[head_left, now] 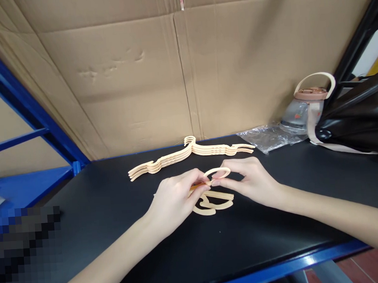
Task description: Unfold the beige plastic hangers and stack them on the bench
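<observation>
Both hands meet over the middle of the black tabletop on a cream plastic clothes hanger (217, 170). My left hand (179, 191) pinches it between thumb and fingers from the left. My right hand (247, 180) is closed on it from the right, fingertips close to the curved hook. Curved cream hanger pieces (217, 206) show just below the fingers; whether they belong to the held hanger, I cannot tell. Behind the hands lies a neat stack of several matching hangers (177, 156), hooks pointing toward the cardboard.
Tall cardboard (124, 77) stands behind the black table (262, 239). At the back right are a crumpled clear plastic bag (265, 137), a strapped water bottle (302, 109) and a shiny black bag (357, 114). A blue metal frame (36, 116) rises on the left.
</observation>
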### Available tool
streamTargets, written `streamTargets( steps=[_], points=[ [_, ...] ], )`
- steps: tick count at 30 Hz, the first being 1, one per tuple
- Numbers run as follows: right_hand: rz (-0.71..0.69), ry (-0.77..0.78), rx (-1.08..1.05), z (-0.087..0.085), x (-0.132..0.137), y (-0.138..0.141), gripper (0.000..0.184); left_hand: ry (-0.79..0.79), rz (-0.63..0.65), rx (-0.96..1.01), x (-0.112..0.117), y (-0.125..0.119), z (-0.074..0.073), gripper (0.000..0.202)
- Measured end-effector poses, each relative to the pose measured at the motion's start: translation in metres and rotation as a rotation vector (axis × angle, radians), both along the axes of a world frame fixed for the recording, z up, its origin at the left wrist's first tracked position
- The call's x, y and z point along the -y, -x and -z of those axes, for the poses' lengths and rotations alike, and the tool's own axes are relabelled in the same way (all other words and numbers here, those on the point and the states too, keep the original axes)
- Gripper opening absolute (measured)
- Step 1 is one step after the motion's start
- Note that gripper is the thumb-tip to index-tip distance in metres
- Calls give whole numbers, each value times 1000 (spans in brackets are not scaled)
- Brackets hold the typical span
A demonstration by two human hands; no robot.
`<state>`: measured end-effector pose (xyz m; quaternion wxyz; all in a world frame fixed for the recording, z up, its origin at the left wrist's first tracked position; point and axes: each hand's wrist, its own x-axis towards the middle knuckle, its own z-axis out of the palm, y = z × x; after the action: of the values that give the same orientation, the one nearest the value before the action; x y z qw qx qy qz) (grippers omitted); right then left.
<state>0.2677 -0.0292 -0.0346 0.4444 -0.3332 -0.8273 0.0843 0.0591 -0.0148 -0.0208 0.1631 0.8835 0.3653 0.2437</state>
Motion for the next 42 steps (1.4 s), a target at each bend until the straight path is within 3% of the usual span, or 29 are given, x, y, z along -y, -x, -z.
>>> streamTargets(
  steps=[9,15,21,26,32,36,42],
  points=[
    [-14,169,7,0,-7,0,17,-46,-22,39,-1,1,0,5],
    [34,99,201,4,-9,-3,16,162,-39,342,-6,4,-9,9],
    [63,21,490,6,-6,2,24,294,-99,441,-16,5,-10,13],
    [90,-45,580,8,-7,1,31,381,-119,524,-22,6,-8,18],
    [87,-13,615,10,-9,-1,19,466,-149,623,-21,7,-11,24],
    [127,59,572,9,-11,0,14,394,-165,657,-23,9,-10,27],
    [357,184,414,4,-18,-5,15,277,-212,685,-24,9,-10,26]
  ],
)
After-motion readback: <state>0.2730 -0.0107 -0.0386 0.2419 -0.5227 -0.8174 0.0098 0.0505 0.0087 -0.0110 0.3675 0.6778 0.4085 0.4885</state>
